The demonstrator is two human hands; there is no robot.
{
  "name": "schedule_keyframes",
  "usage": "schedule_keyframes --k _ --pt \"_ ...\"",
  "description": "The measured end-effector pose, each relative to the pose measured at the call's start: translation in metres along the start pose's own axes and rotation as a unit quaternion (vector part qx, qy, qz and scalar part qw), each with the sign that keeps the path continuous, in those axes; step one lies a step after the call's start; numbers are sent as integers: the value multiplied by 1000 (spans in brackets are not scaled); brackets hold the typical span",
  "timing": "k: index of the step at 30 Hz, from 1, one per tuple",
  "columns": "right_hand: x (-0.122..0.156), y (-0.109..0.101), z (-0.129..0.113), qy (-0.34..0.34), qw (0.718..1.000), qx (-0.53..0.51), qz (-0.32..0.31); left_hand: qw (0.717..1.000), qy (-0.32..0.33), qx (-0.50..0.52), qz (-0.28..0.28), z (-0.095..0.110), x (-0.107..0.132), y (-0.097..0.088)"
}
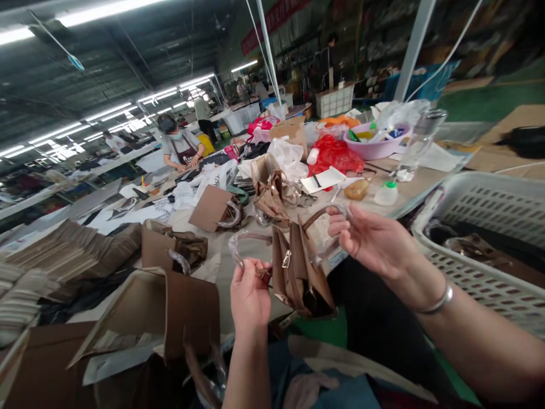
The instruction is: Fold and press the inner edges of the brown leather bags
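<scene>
A small brown handbag [293,272] with a silver zip pull hangs in front of me at the table edge, its top open in folds. My left hand [251,289] pinches one side of it, by the plastic-wrapped handle on the left. With fingers curled, my right hand [372,238] grips the other wrapped handle on the right, pulling it away from the bag's body. Both handles are spread apart. Further along the table stand another brown bag [272,199] and a brown panel piece [212,208] with a wrapped handle.
Brown bag parts [191,312] crowd the left, beside stacked brown pieces [72,250]. A white plastic basket [494,272] stands at right. Behind lie a red plastic bag [334,156], a lilac basin [374,147], a small glue bottle [386,194] and a clear bottle [417,145]. A co-worker [181,145] works across the table.
</scene>
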State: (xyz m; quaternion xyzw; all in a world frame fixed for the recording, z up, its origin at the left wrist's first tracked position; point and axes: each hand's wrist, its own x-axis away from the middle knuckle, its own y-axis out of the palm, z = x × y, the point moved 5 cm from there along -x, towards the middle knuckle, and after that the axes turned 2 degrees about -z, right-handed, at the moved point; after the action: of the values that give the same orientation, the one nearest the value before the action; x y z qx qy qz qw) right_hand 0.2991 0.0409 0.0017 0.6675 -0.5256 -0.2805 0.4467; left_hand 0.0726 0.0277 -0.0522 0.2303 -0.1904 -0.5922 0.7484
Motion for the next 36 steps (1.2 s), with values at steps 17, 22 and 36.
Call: schedule_keyframes --k 17,22,36 --pt "-61 -5 1 2 987 -114 113 977 -162 119 78 10 -27 -18" --pt "-62 -2 6 8 985 -133 111 976 -165 117 78 8 -26 -26" --pt "15 -75 71 -117 932 329 -95 999 20 -41 -19 21 51 -79"
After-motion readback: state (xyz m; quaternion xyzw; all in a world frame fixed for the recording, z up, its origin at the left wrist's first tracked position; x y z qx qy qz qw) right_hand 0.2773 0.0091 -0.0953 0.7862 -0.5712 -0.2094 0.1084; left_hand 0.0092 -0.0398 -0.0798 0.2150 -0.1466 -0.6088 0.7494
